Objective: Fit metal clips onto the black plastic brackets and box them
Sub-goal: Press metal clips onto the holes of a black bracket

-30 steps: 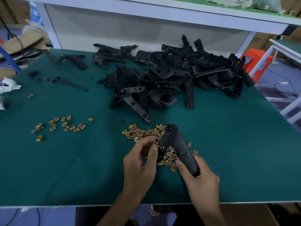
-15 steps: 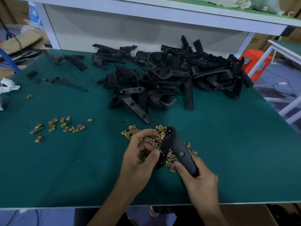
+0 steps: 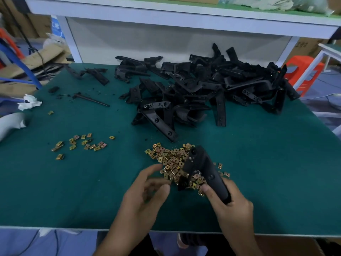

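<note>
A green surface (image 3: 258, 172) fills most of the view, with a white shelf (image 3: 166, 13) running across above its far edge. A large tangled pile of black plastic brackets (image 3: 212, 89) is spread over the far right half of the surface, and an orange stool (image 3: 304, 71) is seen on the floor beyond the right corner.

Both hands are held over the near edge, apart from each other. The right hand (image 3: 230, 206) is clamped round the lower end of one black bracket (image 3: 201, 163), which is tilted up and away from the person, its upper part lying over a heap of metal clips (image 3: 169, 159). The left hand (image 3: 145, 193) is blurred, with loosely curled fingers, just beside the near left edge of that heap; whether a clip is pinched in it cannot be told.

A smaller scatter of clips (image 3: 83, 143) is laid out well to the left of the heap. A thin black rod (image 3: 92, 99) lies farther back on the left, near a crumpled white paper (image 3: 29, 104) at the left edge. A single clip (image 3: 50, 112) is seen just beside that paper.
</note>
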{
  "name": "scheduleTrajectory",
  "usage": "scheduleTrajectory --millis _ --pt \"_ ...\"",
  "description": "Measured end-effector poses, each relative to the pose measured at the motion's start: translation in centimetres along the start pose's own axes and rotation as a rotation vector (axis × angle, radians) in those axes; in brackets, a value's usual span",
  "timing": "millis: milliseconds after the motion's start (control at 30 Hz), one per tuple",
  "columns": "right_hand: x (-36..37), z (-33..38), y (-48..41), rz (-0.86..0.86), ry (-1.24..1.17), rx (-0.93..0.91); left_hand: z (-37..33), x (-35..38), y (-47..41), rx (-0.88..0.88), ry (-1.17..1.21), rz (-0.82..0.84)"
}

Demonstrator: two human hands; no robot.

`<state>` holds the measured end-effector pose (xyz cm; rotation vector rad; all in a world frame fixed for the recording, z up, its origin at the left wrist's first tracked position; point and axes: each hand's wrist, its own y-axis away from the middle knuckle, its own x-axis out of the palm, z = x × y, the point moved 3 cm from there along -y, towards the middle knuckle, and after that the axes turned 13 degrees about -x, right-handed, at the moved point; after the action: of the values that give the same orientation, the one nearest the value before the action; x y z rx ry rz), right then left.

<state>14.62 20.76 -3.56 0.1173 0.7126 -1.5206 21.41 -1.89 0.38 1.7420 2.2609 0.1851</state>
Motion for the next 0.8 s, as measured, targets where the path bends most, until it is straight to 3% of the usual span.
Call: scheduleTrajectory --millis 133,200,233,267,367,567,800 --pt "-0.3 0.1 -0.3 -0.036 -0.05 0.008 3.3 -3.8 5.6 -0.094 -0.129 -0.178" --pt "-0.4 0.2 -0.3 -0.03 -0.073 0.004 6.1 -4.2 8.2 -0.176 -0.221 0.034" --pt "-0.5 0.2 -0.3 -0.03 -0.088 0.012 7.1 -4.1 8.5 -0.248 -0.317 0.044" --pt "-0.5 0.1 -0.2 -0.028 -0.104 0.028 6.8 -4.1 8.4 -0.186 -0.505 0.013" --pt "-0.5 -0.1 -0.1 -0.016 -0.141 0.075 3.6 -4.4 6.8 0.096 -0.515 -0.34" --pt "-0.6 0.1 -0.1 -0.043 -0.164 0.11 0.1 -2.1 -3.8 0.289 -0.677 -0.364" --pt "-0.6 0.1 -0.3 -0.034 -0.167 0.135 -0.6 -0.3 -9.0 0.243 -0.901 -0.246"
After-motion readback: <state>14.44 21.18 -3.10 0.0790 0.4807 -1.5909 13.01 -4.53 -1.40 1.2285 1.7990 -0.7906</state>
